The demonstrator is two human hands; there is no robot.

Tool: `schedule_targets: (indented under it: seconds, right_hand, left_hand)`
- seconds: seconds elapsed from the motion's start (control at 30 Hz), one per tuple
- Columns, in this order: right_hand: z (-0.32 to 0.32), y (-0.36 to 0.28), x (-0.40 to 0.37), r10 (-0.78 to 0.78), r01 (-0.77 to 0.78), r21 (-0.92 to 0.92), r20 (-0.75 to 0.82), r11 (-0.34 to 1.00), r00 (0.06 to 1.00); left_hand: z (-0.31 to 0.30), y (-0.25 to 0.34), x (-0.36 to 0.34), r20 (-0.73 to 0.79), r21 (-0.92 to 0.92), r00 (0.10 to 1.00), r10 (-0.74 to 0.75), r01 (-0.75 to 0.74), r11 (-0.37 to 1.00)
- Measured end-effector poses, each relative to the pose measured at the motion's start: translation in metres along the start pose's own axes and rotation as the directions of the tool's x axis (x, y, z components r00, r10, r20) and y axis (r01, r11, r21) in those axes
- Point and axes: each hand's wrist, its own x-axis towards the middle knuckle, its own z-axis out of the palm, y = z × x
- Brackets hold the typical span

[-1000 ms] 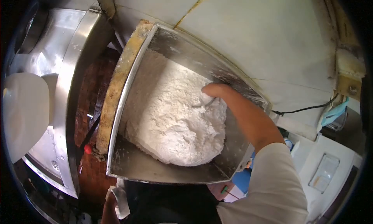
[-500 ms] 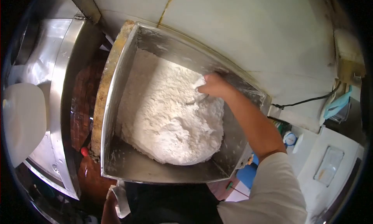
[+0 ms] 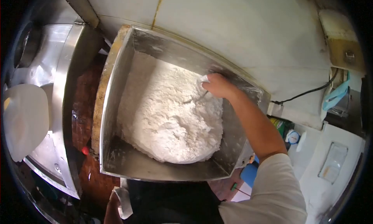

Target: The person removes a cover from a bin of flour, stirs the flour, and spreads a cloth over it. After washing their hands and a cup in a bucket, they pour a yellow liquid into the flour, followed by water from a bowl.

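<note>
Powder (image 3: 171,119) white, lumpy, heaped in bin (image 3: 128,169); right hand (image 3: 217,86) grips utensil (image 3: 194,98).

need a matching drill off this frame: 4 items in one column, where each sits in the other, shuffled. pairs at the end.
Column one
1. right hand
2. white powder
3. black cable
4. red knob

Column two
A. heaped inside the metal bin
B. running along the wall, to the right of the bin
C. by the bin's far side, closed on a metal tool that dips into the heap
D. outside the bin, just left of its near left corner

Pairs: 1-C, 2-A, 3-B, 4-D
</note>
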Motion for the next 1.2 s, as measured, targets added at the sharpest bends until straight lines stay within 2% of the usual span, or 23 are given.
schedule_targets:
  seconds: [0.07,0.1,0.13,0.17,0.2,0.23,0.3,0.37,0.5,0.57,0.67,0.73,0.77,0.83,0.87,0.93,1.0,1.03,1.07,1.1,1.13,1.17,1.2]
  right_hand:
    - [0.001,0.019,0.000,-0.009,0.010,0.022,-0.013,1.000,1.000]
    - [0.000,0.027,-0.001,-0.031,0.033,0.049,-0.026,0.998,0.999]
    - [-0.009,0.024,-0.012,-0.025,0.027,0.047,-0.028,0.999,0.999]
    - [-0.022,0.015,-0.030,0.040,-0.042,0.047,0.036,0.998,0.999]
    - [-0.028,0.011,-0.044,0.104,-0.109,0.043,0.099,0.993,0.990]
    - [-0.025,0.019,-0.051,0.107,-0.111,0.041,0.096,0.993,0.990]
    - [-0.007,0.047,-0.055,0.137,-0.155,-0.263,-0.086,0.952,0.987]
    - [0.020,0.071,-0.041,0.179,-0.197,-0.273,-0.092,0.941,0.980]
    - [0.053,0.087,-0.017,0.207,-0.229,-0.157,-0.146,0.961,0.967]
    - [0.063,0.088,-0.010,0.207,-0.222,-0.096,-0.147,0.970,0.967]
    - [0.063,0.089,-0.017,0.141,-0.149,-0.150,-0.060,0.977,0.988]
    - [0.037,0.060,-0.044,0.162,-0.196,-0.149,-0.214,0.969,0.963]
    - [0.023,0.044,-0.053,0.156,-0.191,-0.151,-0.217,0.970,0.964]
    - [0.004,0.018,-0.065,0.126,-0.125,0.018,-0.241,0.992,0.962]
    - [0.004,0.015,-0.058,0.124,-0.123,0.020,-0.242,0.992,0.962]
    - [-0.002,0.009,-0.039,-0.039,0.023,-0.113,-0.147,0.993,0.988]
    - [-0.031,-0.007,-0.043,-0.048,0.035,-0.153,-0.087,0.988,0.995]
    - [-0.041,-0.015,-0.049,-0.060,0.055,-0.195,-0.022,0.979,0.998]
    - [-0.045,-0.014,-0.056,-0.058,0.054,-0.193,-0.017,0.980,0.998]
    - [-0.048,-0.005,-0.070,-0.082,0.071,-0.154,-0.066,0.985,0.994]
    - [-0.050,0.004,-0.082,-0.103,0.089,-0.119,-0.118,0.989,0.988]
    - [-0.045,0.016,-0.093,-0.097,0.083,-0.122,-0.115,0.989,0.989]
    - [-0.033,0.033,-0.103,0.048,-0.030,0.107,-0.165,0.994,0.985]
  left_hand:
    - [0.013,0.023,-0.026,0.019,-0.088,0.999,0.029,-0.027,0.996]
    - [0.033,0.049,-0.063,0.027,-0.084,0.999,0.028,-0.025,0.996]
    - [0.061,0.082,-0.113,-0.041,-0.163,0.998,0.044,-0.051,0.985]
    - [0.075,0.099,-0.139,-0.113,-0.239,0.992,0.056,-0.082,0.968]
    - [0.080,0.104,-0.143,-0.106,-0.206,0.993,0.058,-0.079,0.975]
    - [0.064,0.086,-0.117,-0.066,-0.167,0.997,0.049,-0.060,0.984]
    - [0.023,0.039,-0.039,0.029,-0.091,1.000,-0.004,0.007,0.996]
    - [-0.008,0.000,0.017,0.077,-0.069,0.994,-0.081,0.087,0.994]
    - [0.004,0.007,0.002,0.030,0.025,0.999,0.046,-0.046,0.999]
    - [0.009,0.014,-0.018,0.046,-0.255,0.984,0.173,-0.156,0.954]
    - [0.014,0.027,-0.034,0.023,-0.164,0.994,0.106,-0.101,0.981]
    - [0.015,0.028,-0.033,0.004,-0.090,0.998,0.069,-0.068,0.994]
    - [0.017,0.030,-0.033,-0.006,-0.052,0.999,0.053,-0.054,0.997]
    - [0.019,0.029,-0.028,-0.034,0.045,0.999,0.011,-0.010,0.999]
    - [0.022,0.031,-0.028,-0.055,0.105,0.998,-0.011,0.017,0.994]
    - [0.030,0.038,-0.029,-0.100,0.218,0.993,-0.055,0.076,0.973]
    - [0.025,0.037,-0.022,-0.114,0.248,0.990,-0.087,0.113,0.962]
    - [0.012,0.026,-0.009,-0.065,-0.055,0.990,-0.124,0.121,0.991]
    - [-0.009,0.005,0.016,-0.009,-0.352,0.989,-0.144,0.132,0.926]
    - [-0.033,-0.028,0.050,0.176,-0.301,0.984,-0.010,0.064,0.952]
    - [-0.057,-0.057,0.081,0.361,-0.280,0.923,0.132,-0.028,0.960]
    - [-0.073,-0.071,0.089,0.516,-0.295,0.816,0.260,-0.115,0.949]
    - [-0.066,-0.063,0.080,0.102,0.019,0.994,0.036,-0.038,0.999]
